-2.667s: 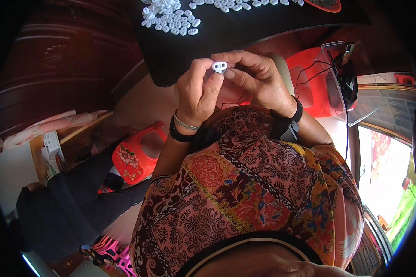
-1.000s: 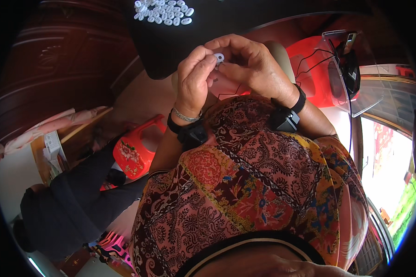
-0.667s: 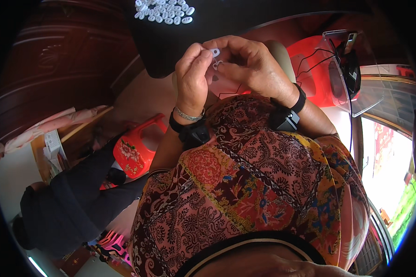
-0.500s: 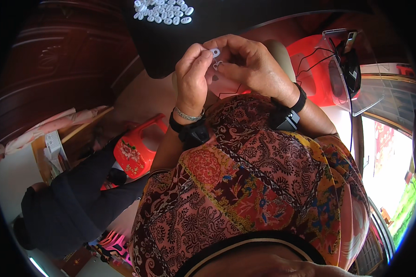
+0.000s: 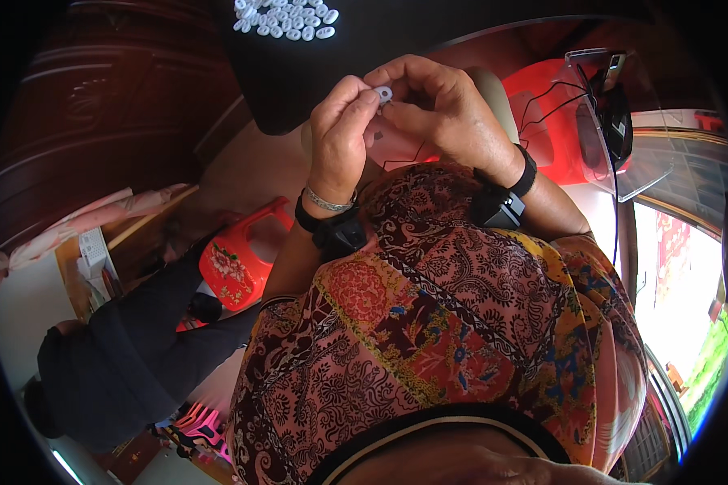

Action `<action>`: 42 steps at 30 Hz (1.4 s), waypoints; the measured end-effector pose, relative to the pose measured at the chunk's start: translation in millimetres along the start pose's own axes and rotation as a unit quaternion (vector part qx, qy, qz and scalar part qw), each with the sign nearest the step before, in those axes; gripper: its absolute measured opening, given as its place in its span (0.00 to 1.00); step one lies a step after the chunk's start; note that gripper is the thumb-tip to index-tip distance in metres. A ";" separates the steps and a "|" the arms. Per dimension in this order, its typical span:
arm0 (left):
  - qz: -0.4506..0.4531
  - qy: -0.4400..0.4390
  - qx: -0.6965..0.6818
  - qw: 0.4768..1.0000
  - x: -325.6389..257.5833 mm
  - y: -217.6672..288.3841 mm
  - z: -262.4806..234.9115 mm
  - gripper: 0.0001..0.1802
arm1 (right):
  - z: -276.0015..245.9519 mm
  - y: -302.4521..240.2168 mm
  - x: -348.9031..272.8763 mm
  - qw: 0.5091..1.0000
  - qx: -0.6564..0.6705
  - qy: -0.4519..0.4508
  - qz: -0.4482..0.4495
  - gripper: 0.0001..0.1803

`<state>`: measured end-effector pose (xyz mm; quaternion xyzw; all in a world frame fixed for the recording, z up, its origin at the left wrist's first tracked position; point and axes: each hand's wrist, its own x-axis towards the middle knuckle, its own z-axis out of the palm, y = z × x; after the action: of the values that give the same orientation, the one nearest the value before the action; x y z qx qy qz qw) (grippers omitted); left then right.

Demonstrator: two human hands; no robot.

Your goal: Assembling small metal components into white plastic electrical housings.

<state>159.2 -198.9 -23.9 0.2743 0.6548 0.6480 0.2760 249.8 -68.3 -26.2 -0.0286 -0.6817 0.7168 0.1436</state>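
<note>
My left hand (image 5: 337, 141) pinches a small white oval tag (image 5: 386, 93) with a dark hole between thumb and index finger, held above my lap. Close against it on the other side, my right hand (image 5: 453, 113) is closed, its thumb and fingertips meeting at the tag's edge. Whatever small piece those fingertips hold is mostly hidden behind them. A heap of similar white oval pieces (image 5: 287, 16) lies on the black table (image 5: 364, 36) beyond my hands.
A red stool (image 5: 542, 121) at the right bears a clear plastic box (image 5: 647, 162) with black cables. Another red stool (image 5: 234, 271) with a flower print stands at the left, near a person in dark clothing (image 5: 129, 356). A carved dark wood panel (image 5: 97, 105) rises at far left.
The tag has shifted slightly right and tilted. The right fingertips have come up against it, and the pale looped piece seen below the tag earlier is now mostly out of sight.
</note>
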 end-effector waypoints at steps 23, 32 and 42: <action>0.022 0.015 -0.012 1.000 -3.1 5.4 0.8 0.14 | 4.5 0.1 -0.6 0.999 0.046 -0.003 -0.027 0.17; 0.069 0.007 0.053 0.996 -5.0 5.9 -4.4 0.16 | 4.7 -4.4 -1.2 0.985 -0.143 0.028 -0.098 0.15; 0.041 0.000 -0.033 0.999 -5.1 6.1 2.0 0.16 | 1.9 2.6 -0.4 0.968 -0.187 0.033 -0.164 0.16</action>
<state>164.2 -201.1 -17.8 0.2914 0.6214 0.6800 0.2579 249.3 -70.4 -28.6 0.0336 -0.7939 0.5417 0.2742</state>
